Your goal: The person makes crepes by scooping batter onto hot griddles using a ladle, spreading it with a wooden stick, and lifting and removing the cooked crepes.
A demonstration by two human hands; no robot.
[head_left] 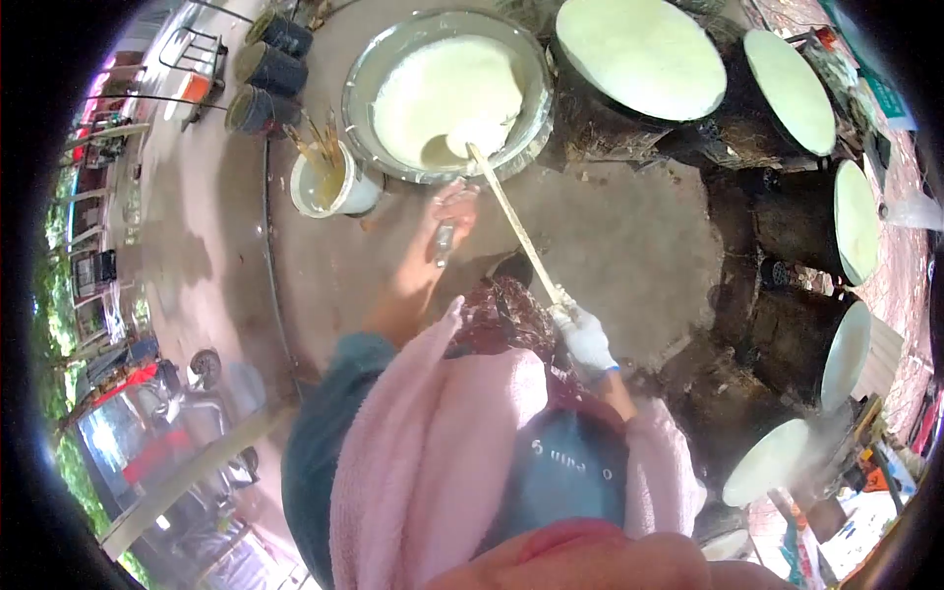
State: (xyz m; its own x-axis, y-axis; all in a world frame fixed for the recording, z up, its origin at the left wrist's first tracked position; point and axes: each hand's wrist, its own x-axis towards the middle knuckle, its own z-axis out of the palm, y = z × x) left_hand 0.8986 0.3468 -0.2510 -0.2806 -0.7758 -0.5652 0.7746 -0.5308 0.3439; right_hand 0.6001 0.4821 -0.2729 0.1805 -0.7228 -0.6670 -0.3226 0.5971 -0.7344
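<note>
Right hand (582,334), gloved, is closed around the lower end of a long pole (515,218), which slants up across the near rim of the metal basin (363,108), its far end at the basin's pale contents (447,88). Left hand (453,206), bare, is just beside the basin's near rim; whether it grips anything cannot be told. White bucket (362,193) with sticks (317,152) stands just left of the basin, a large vat (639,54) just right.

I can't make out the long pole's (518,224) far end, glaring white beyond the left hand (452,209), whose fingers (458,195) blur together.
</note>
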